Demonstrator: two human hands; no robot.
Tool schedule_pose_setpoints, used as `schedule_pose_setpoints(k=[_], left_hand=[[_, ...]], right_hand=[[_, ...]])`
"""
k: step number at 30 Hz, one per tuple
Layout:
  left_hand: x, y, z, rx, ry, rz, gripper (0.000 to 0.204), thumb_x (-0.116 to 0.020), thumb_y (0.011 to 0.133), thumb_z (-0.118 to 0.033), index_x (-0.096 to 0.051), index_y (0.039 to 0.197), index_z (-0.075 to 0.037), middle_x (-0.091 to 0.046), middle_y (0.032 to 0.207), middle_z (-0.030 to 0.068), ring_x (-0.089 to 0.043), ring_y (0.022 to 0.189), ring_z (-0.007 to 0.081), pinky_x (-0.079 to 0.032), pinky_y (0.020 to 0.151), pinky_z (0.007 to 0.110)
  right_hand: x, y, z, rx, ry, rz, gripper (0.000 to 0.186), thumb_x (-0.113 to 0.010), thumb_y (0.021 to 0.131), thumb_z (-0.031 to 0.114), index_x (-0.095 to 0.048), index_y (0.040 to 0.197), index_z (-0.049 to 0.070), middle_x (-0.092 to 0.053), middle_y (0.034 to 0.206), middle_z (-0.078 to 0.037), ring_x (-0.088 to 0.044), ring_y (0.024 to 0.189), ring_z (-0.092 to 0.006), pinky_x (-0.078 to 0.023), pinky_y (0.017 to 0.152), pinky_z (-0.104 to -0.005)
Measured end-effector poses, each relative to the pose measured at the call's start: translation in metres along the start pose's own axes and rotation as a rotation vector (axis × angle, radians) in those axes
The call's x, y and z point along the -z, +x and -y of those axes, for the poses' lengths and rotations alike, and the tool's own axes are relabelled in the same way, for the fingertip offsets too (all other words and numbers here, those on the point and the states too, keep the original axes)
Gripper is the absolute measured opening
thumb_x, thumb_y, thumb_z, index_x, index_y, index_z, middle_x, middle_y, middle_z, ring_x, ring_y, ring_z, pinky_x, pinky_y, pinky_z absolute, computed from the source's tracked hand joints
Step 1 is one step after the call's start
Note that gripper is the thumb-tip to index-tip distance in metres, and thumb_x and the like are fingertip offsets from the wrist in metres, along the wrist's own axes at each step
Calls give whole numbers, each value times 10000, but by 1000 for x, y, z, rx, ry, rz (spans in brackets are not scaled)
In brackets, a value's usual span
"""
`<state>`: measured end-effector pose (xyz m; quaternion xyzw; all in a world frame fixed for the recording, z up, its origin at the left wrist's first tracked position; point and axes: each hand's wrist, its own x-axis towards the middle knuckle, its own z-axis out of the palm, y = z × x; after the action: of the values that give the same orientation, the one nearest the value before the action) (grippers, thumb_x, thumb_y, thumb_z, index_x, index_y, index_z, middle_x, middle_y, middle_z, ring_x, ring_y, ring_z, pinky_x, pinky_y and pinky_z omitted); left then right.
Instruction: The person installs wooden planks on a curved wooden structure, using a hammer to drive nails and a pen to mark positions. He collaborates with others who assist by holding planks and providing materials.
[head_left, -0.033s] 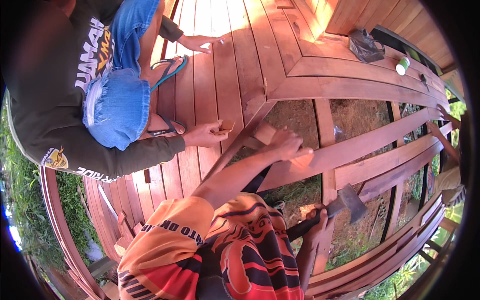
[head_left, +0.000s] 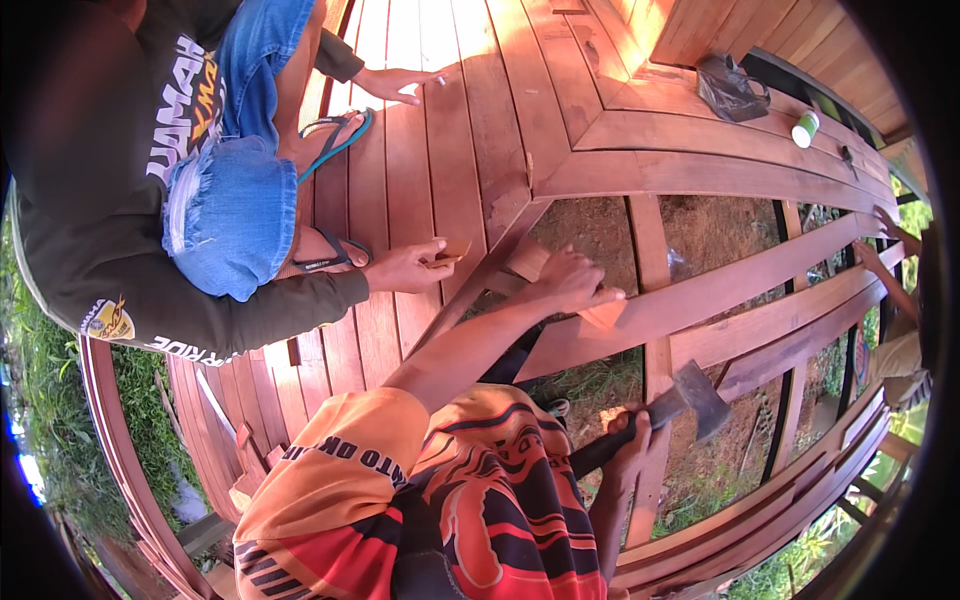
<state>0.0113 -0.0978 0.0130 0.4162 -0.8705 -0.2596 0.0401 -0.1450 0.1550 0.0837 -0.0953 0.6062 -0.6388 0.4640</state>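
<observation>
My left hand [head_left: 566,283] is closed over the near end of a long reddish board [head_left: 720,278], its thumb pointing right. A small pale wooden piece [head_left: 602,314] shows beneath its fingers; its full shape is hidden. In my right hand [head_left: 628,446] is an axe [head_left: 702,400], gripped by its dark handle close to the head, which points right over the open joists. At left, a crouching co-worker's hand [head_left: 405,268] holds a thin flat wooden piece [head_left: 452,252]; the other hand [head_left: 400,85] has a small white stick between its fingers.
Open gaps show soil between the joists [head_left: 655,270]. Finished decking [head_left: 400,180] lies at upper left. A black plastic bag [head_left: 730,90] and a green-and-white container [head_left: 804,130] stand at upper right. Another person's hands [head_left: 875,262] touch the boards at far right.
The axe head has tilted up slightly, and my right hand has shifted a little left. The co-worker's wooden piece has turned slightly. My left hand stays nearly in place.
</observation>
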Motion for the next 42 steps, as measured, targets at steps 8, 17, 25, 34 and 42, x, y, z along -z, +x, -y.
schedule_pose_setpoints(k=[8, 17, 25, 34, 42], left_hand=[[4, 19, 20, 44, 47, 10, 756, -420, 976, -693, -755, 815, -34, -733, 824, 218, -729, 877, 381, -509, 911, 516], [21, 22, 36, 22, 108, 108, 645, -396, 1037, -542, -764, 828, -54, -737, 840, 216, -720, 840, 425, -530, 833, 573], [31, 21, 36, 94, 31, 52, 641, -379, 1048, -485, -755, 745, -63, -720, 793, 239, -723, 792, 422, -558, 792, 543], [33, 17, 36, 50, 2, 63, 603, -411, 1038, -464, -754, 740, -67, -715, 786, 227, -716, 798, 413, -548, 786, 533], [22, 18, 38, -7, 36, 31, 609, -411, 1030, -484, -756, 739, -75, -718, 770, 211, -718, 786, 398, -544, 790, 530]], right_hand=[[-53, 0, -25, -70, -51, 30, 220, -530, 983, 72, -470, 1192, 40, -592, 793, -71, -536, 602, -152, -481, 574, -307], [-52, 17, -43, -85, 55, 34, 244, -510, 1020, 81, -426, 1246, 49, -633, 995, -95, -586, 699, -146, -527, 601, -300], [-99, 36, -41, -180, 107, 187, 169, -484, 1072, 154, -422, 1204, 68, -612, 958, -93, -580, 662, -144, -519, 557, -307], [-113, 32, -47, -200, 68, 157, 139, -486, 1067, 140, -425, 1177, 80, -561, 885, -64, -551, 651, -137, -487, 547, -286], [-94, 46, -30, -187, -8, 152, 186, -549, 1048, 208, -497, 1165, 73, -562, 859, -43, -532, 627, -129, -463, 518, -294]])
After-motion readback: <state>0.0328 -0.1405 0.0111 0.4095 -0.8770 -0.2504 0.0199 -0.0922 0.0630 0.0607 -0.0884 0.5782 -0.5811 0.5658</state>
